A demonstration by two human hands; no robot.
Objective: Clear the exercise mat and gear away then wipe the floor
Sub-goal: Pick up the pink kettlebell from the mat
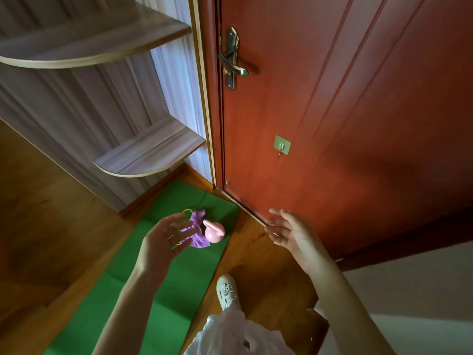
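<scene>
A green folding exercise mat [179,272] lies on the wooden floor, running from the bottom left up to the door. On its far end sit a small pink kettlebell [214,231], a crumpled purple cloth [197,226] and a thin yellow cord [188,210]. My left hand [163,242] hovers above the mat just left of the cloth, fingers spread and relaxed, holding nothing. My right hand [289,231] is raised near the bottom edge of the door, fingers loosely extended and empty.
A red-brown door [332,111] with a metal handle [231,60] and a stick-on hook [281,146] fills the right side. Curved corner shelves [153,152] stand at left. My white shoe [226,290] is on the floor beside the mat.
</scene>
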